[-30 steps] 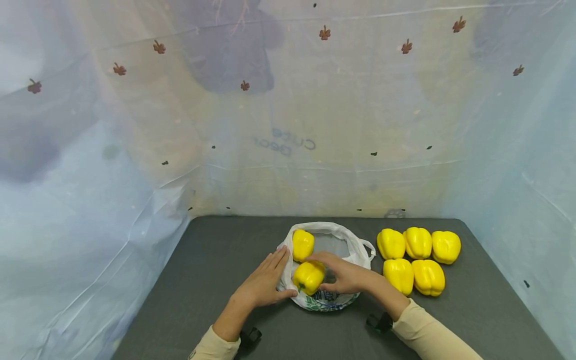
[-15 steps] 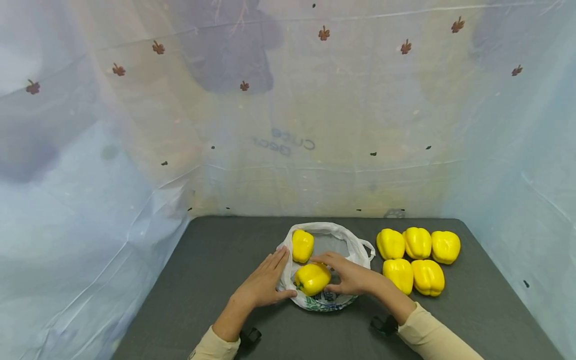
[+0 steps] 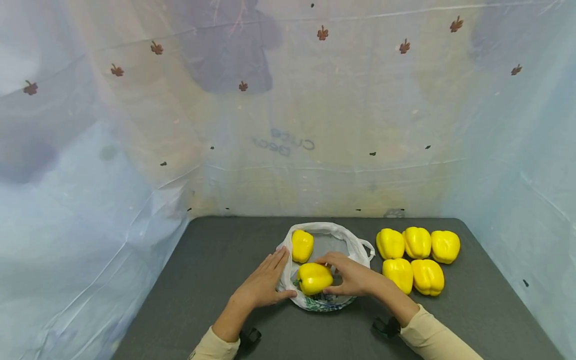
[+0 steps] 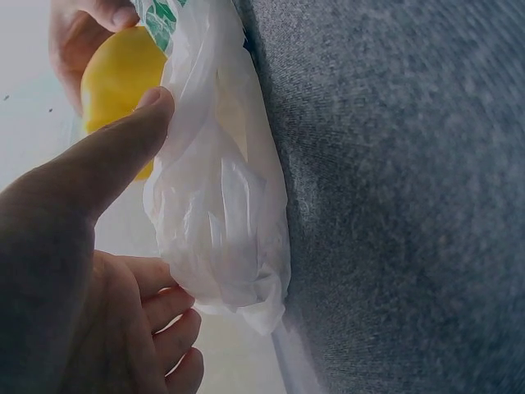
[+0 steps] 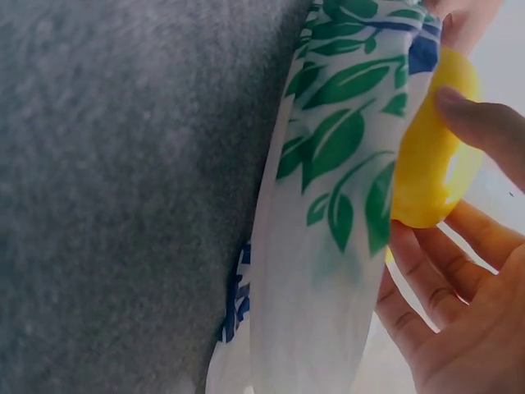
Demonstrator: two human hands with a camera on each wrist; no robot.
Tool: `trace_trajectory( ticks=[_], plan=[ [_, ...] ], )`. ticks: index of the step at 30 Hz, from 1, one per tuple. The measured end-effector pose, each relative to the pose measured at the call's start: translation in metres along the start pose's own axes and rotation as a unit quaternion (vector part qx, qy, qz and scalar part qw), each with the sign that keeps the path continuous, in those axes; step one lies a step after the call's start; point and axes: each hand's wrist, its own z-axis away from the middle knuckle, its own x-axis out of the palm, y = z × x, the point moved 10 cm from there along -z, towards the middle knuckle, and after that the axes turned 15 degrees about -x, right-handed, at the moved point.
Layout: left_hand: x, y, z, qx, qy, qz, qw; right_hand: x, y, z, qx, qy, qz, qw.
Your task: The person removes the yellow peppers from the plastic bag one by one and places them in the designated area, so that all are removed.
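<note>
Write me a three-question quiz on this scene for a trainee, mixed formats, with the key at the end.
1. Multiple choice: How many yellow bell peppers lie on the dark gray table outside the white plastic bag?
A) Three
B) Five
C) Eight

2. True or false: The left hand touches the bag.

3. Short answer: Which hand has its thumb and fingers around a bell pepper?

Key:
1. B, five.
2. True; its fingers rest against the bag's side.
3. The right hand.
</note>
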Motion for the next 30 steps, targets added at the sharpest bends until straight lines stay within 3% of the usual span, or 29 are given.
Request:
trace_trajectory(
  ticks=[15, 30],
  plan=[
    [0.001, -0.001, -0.002, -0.003, 0.002, -0.005, 1.0000, -0.029, -0.003, 0.021, 0.031, 0.086, 0.038, 0.9951],
    [0.001, 0.000, -0.002, 0.000, 0.005, -0.006, 1.0000, -0.059, -0.006, 0.056, 0.058, 0.182, 0.096, 0.9769]
  ],
)
